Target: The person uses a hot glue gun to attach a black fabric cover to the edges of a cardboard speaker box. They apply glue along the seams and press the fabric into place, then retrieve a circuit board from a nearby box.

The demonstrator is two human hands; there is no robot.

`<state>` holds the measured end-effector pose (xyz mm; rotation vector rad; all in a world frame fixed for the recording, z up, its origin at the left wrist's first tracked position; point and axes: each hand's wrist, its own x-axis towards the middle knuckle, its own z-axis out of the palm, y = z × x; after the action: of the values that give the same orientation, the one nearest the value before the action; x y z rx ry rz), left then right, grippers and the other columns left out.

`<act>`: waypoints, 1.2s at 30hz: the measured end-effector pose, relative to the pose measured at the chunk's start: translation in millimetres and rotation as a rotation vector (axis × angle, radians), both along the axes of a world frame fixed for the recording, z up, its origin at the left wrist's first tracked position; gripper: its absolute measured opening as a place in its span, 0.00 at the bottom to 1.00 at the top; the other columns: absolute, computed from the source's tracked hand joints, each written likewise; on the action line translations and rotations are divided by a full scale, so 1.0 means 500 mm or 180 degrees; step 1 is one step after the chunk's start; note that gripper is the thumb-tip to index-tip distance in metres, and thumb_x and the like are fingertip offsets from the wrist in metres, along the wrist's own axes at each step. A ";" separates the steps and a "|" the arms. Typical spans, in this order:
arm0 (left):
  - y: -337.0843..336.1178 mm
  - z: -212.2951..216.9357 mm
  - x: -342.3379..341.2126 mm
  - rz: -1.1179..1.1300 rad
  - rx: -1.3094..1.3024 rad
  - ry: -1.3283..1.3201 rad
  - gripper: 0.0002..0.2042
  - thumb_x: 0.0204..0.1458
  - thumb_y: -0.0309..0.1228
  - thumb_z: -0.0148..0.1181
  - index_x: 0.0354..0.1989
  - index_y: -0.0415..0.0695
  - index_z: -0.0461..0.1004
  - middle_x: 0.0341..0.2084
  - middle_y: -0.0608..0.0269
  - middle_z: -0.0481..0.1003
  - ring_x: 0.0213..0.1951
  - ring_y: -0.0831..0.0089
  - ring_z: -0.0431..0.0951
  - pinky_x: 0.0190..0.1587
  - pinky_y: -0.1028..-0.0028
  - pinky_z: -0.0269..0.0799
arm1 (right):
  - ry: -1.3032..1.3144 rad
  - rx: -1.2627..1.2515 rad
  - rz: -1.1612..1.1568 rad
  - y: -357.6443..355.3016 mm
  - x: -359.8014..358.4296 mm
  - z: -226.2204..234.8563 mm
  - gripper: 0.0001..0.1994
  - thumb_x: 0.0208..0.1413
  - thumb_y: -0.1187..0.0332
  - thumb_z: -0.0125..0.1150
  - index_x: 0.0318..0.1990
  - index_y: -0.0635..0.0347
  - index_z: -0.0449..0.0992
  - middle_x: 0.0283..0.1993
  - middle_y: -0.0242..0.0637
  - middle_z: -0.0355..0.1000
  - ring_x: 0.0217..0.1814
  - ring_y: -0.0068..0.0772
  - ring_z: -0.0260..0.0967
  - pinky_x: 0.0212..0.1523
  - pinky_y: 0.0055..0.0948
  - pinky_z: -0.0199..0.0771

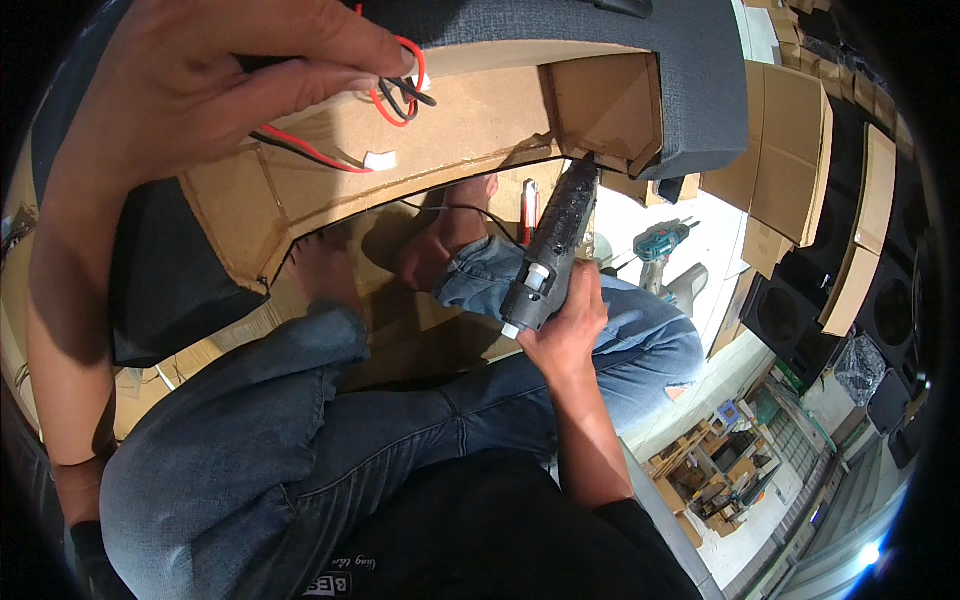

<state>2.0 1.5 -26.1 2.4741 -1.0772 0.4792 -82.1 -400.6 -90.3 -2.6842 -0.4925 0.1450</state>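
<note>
Over the open side of a big dark box (700,95), in the head view, the left hand (215,85) pinches a loop of red wire (405,122) and black wire (428,100) between thumb and fingertips. The wires trail down from the hand toward the box's bare brown inside, where a small white tab (380,160) sits on them. The box is covered outside in dark, cloth-like material, and lines of glue or sealant run along its inner seams.

On the near side of the box, toward its right end, the right hand (570,320) is wrapped around a black glue gun (550,245), with a white stick poking from its back. Its nozzle points at the box's lower inside corner; whether it touches cannot be told.

Nearer than the box are the person's legs in blue jeans (400,430), with bare feet close by its near edge. Beside the gun, just off the box's edge, lies a slim red-and-silver tool (529,210). Right of the box, a teal drill (660,240) rests on the pale floor. Farther right of it stand cardboard boxes (790,150) and black panels (780,310), one with a round opening.
</note>
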 end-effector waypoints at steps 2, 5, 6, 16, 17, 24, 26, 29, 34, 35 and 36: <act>0.003 -0.001 -0.001 0.0000 -0.0009 0.0012 0.11 0.47 0.29 0.75 0.40 0.54 0.89 0.55 0.52 0.72 0.54 0.59 0.74 0.49 0.65 0.74 | 0.0086 -0.0017 -0.0010 0.001 0.002 0.000 0.30 0.34 0.70 0.71 0.50 0.66 0.70 0.40 0.52 0.70 0.40 0.65 0.72 0.41 0.49 0.75; 0.003 0.001 -0.001 0.0014 0.0023 0.0025 0.11 0.47 0.29 0.75 0.40 0.54 0.89 0.56 0.52 0.72 0.54 0.59 0.74 0.50 0.65 0.74 | 0.0114 0.0055 -0.0027 0.003 0.005 -0.016 0.30 0.33 0.70 0.70 0.49 0.66 0.70 0.40 0.53 0.70 0.39 0.66 0.72 0.40 0.49 0.76; 0.003 0.001 -0.001 0.0015 0.0020 0.0023 0.11 0.47 0.29 0.75 0.40 0.54 0.89 0.56 0.52 0.72 0.54 0.59 0.74 0.50 0.65 0.74 | 0.0127 0.0024 -0.0040 0.003 0.005 -0.021 0.29 0.33 0.71 0.70 0.49 0.66 0.70 0.40 0.53 0.70 0.39 0.66 0.72 0.40 0.49 0.76; 0.007 0.000 0.001 0.0034 0.0060 0.0069 0.11 0.47 0.29 0.74 0.41 0.53 0.88 0.57 0.51 0.72 0.56 0.58 0.74 0.51 0.64 0.73 | 0.0309 0.0034 -0.0149 0.010 0.009 -0.048 0.26 0.32 0.77 0.64 0.47 0.66 0.70 0.39 0.55 0.70 0.40 0.69 0.72 0.41 0.51 0.76; 0.006 0.000 0.001 0.0037 0.0064 0.0072 0.11 0.47 0.29 0.74 0.41 0.53 0.88 0.57 0.51 0.72 0.56 0.58 0.74 0.51 0.64 0.73 | 0.0302 0.0056 -0.0138 0.010 0.009 -0.051 0.26 0.32 0.77 0.64 0.47 0.66 0.70 0.39 0.55 0.70 0.39 0.69 0.72 0.41 0.51 0.76; 0.008 0.000 0.000 0.0049 0.0089 0.0073 0.12 0.47 0.29 0.74 0.41 0.53 0.88 0.58 0.51 0.72 0.57 0.58 0.74 0.52 0.64 0.73 | 0.0249 0.0036 -0.0075 0.006 0.011 -0.047 0.26 0.33 0.77 0.65 0.47 0.66 0.70 0.39 0.55 0.71 0.39 0.69 0.72 0.41 0.50 0.76; 0.009 0.001 0.000 0.0059 0.0104 0.0074 0.12 0.47 0.29 0.74 0.41 0.53 0.88 0.58 0.51 0.72 0.57 0.57 0.74 0.52 0.64 0.73 | 0.0194 0.0043 -0.0085 0.008 0.010 -0.041 0.27 0.33 0.76 0.66 0.48 0.66 0.70 0.39 0.55 0.71 0.40 0.68 0.72 0.41 0.50 0.76; 0.009 0.003 -0.002 0.0067 0.0110 0.0076 0.12 0.47 0.29 0.74 0.41 0.53 0.88 0.58 0.51 0.72 0.57 0.57 0.74 0.52 0.63 0.73 | 0.0251 0.0118 -0.0140 0.012 0.008 -0.023 0.27 0.34 0.75 0.68 0.48 0.66 0.71 0.40 0.54 0.72 0.40 0.67 0.73 0.41 0.49 0.76; 0.007 0.002 -0.001 0.0069 0.0117 0.0067 0.12 0.47 0.29 0.74 0.42 0.52 0.88 0.59 0.51 0.72 0.58 0.57 0.73 0.53 0.63 0.72 | 0.0116 -0.0038 0.0005 -0.002 0.001 -0.004 0.31 0.34 0.70 0.72 0.51 0.67 0.70 0.42 0.52 0.71 0.41 0.62 0.73 0.38 0.48 0.76; 0.006 0.002 0.000 0.0069 0.0127 0.0068 0.12 0.47 0.29 0.74 0.42 0.52 0.88 0.59 0.51 0.72 0.58 0.57 0.73 0.53 0.63 0.72 | 0.0060 0.0026 -0.0038 0.002 0.002 0.004 0.27 0.36 0.71 0.70 0.48 0.66 0.71 0.39 0.52 0.71 0.39 0.64 0.72 0.39 0.47 0.75; 0.005 0.002 -0.002 0.0073 0.0126 0.0057 0.12 0.47 0.29 0.74 0.42 0.52 0.88 0.59 0.51 0.72 0.58 0.57 0.73 0.53 0.63 0.72 | -0.0005 0.0054 0.0021 0.003 0.004 0.010 0.27 0.37 0.70 0.70 0.49 0.66 0.71 0.39 0.52 0.71 0.39 0.63 0.73 0.40 0.46 0.75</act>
<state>1.2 4.0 -25.1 2.5228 -1.0620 0.4457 -80.3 -398.9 -85.2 -2.6666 -0.5009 0.1400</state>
